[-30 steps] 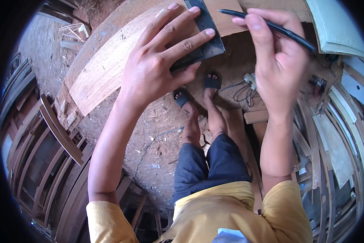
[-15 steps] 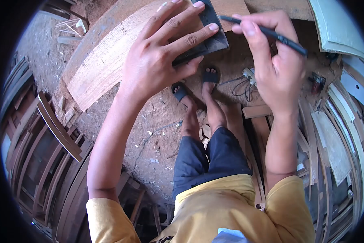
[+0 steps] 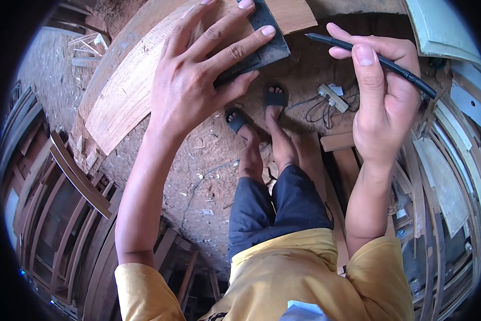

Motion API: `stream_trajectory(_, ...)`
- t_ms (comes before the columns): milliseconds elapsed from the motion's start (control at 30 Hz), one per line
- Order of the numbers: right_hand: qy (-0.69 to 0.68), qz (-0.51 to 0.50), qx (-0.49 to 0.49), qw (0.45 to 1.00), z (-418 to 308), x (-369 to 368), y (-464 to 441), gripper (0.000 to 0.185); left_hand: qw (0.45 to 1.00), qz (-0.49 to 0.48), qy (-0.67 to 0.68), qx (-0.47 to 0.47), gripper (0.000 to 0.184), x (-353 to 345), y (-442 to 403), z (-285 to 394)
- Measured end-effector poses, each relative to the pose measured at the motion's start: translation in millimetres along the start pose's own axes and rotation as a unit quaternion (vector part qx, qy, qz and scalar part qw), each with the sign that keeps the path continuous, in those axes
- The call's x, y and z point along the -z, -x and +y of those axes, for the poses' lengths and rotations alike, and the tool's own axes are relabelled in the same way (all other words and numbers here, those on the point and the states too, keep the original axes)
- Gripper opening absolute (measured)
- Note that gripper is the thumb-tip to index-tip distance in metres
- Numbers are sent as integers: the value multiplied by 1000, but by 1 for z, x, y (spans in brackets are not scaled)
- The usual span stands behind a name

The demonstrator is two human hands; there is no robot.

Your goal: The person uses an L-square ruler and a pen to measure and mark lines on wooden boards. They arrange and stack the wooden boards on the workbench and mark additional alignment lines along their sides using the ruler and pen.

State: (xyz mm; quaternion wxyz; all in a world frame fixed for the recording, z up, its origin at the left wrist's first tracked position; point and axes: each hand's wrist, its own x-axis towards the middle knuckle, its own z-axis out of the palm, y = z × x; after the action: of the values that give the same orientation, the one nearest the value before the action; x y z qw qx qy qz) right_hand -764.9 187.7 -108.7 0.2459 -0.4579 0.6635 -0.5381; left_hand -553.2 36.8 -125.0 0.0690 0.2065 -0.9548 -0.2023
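My left hand (image 3: 189, 77) lies with fingers spread over a dark, flat metal square (image 3: 277, 52), which rests on a pale wooden board (image 3: 125, 99). The fingertips press on the square's face, and the thumb sits along its lower edge. Part of the square is hidden under the fingers, and its far end is cut off by the top of the view. Pinched between the thumb and fingers of my right hand (image 3: 386, 96) is a slim black pen (image 3: 406, 73). Its tapered tip points left, in the air to the right of the square and apart from the board.
A power strip (image 3: 333, 98) with cables lies on the dirt floor near my sandalled feet (image 3: 275, 97). Curved wooden strips (image 3: 80, 174) are stacked on the left. Long boards (image 3: 438, 187) crowd the right side, below a pale green panel (image 3: 446, 32).
My right hand has drawn the pen right and down, away from the square's edge. My left hand and the square appear slightly further left and lower in the view.
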Motion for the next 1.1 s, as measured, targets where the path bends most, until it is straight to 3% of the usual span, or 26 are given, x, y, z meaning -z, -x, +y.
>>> stream_trajectory(367, 12, -4, -10, 1000, -2, -3, 0, 18, 1000, -1, -18, 11, 69, -1, 0, 2)
stream_trajectory(567, -14, -16, 31, 999, 3, -11, -6, 19, 1000, -8, -19, 20, 74, 0, 0, 5)
stream_trajectory(800, -29, -22, -13, 999, 4, -24, -12, 22, 1000, 1, -2, 15, 77, 2, -1, 4)
stream_trajectory(1100, 82, -32, 27, 996, -7, -26, -25, 18, 1000, -2, 7, 17, 80, 1, -1, 3)
